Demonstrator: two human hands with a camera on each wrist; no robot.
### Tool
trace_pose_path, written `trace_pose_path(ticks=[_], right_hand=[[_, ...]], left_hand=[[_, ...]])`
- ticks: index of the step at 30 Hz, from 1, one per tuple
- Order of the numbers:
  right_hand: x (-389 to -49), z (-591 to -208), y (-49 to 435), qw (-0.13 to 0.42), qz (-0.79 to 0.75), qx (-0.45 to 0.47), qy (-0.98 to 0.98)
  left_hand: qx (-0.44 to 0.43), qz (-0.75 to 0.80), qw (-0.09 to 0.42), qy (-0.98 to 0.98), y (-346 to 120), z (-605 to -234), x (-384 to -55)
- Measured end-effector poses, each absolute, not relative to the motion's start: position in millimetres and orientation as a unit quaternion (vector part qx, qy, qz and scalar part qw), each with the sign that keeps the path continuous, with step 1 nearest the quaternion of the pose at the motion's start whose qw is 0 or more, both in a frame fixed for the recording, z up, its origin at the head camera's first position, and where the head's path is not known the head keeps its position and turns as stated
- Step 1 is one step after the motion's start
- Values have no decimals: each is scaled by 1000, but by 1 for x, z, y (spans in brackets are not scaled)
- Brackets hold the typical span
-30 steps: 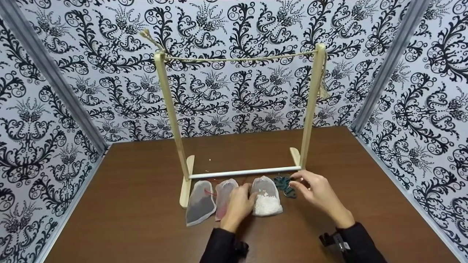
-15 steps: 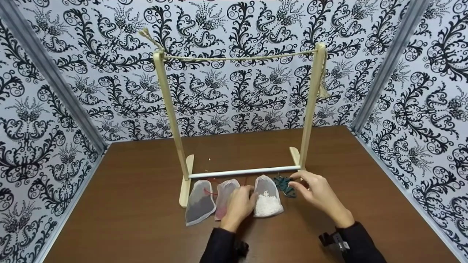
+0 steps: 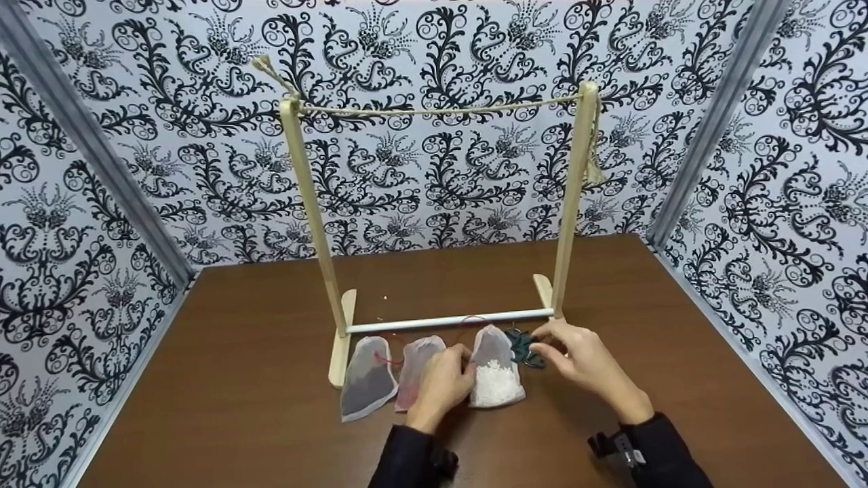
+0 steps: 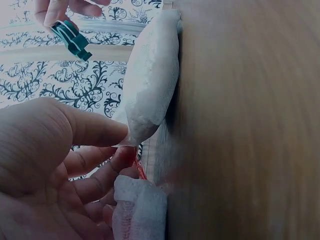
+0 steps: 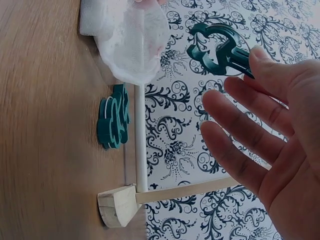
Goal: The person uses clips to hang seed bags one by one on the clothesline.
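Note:
My left hand [image 3: 444,383] pinches the side edge of a mesh bag with white grains [image 3: 497,383], the thumb on the near face in the left wrist view. A bag with pink contents [image 3: 411,390] lies partly behind that hand. Left of it is a bag with dark contents [image 3: 369,383]. My right hand [image 3: 586,352] pinches one green clothespin [image 5: 227,52] by its handles between thumb and index finger, its other fingers spread. More green clothespins [image 5: 112,120] lie on the table beside the white-grain bag. Red string [image 4: 140,170] shows near the left fingers.
A wooden frame stands behind the bags, with two posts [image 3: 571,203], a rope [image 3: 441,110] strung across the top and a white bar [image 3: 451,320] low down. Patterned walls [image 3: 434,176] enclose the brown table [image 3: 271,434] at the back and sides.
The white-grain bag has shifted slightly right and tilted at the left hand's fingers. A loop of red string now shows above it. The right hand has hardly moved; the head view has shifted a little.

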State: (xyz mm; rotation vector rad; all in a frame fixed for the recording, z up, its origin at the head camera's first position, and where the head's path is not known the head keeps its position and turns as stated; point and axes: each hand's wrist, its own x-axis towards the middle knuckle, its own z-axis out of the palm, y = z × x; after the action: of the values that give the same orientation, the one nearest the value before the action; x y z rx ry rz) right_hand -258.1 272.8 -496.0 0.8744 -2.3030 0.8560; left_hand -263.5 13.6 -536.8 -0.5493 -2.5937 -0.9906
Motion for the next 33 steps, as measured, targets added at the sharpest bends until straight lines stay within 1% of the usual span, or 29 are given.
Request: trace_pose_path(ticks=[6, 10, 15, 25, 33], right_hand=[[-258, -497, 272, 253, 323, 333, -849], [-258, -498, 273, 238, 321, 339, -851], [-258, -498, 274, 228, 313, 340, -857], [-256, -497, 273, 227, 306, 336, -861], [-256, -497, 272, 229, 306, 335, -861]], left_hand=[[-206, -377, 119, -895, 12, -536, -265], [-222, -384, 119, -888, 12, -536, -264], [-218, -387, 121, -888, 13, -534, -264], [-222, -374, 111, -894, 14, -533, -264], [-210, -367, 92, -902, 14, -531, -262]])
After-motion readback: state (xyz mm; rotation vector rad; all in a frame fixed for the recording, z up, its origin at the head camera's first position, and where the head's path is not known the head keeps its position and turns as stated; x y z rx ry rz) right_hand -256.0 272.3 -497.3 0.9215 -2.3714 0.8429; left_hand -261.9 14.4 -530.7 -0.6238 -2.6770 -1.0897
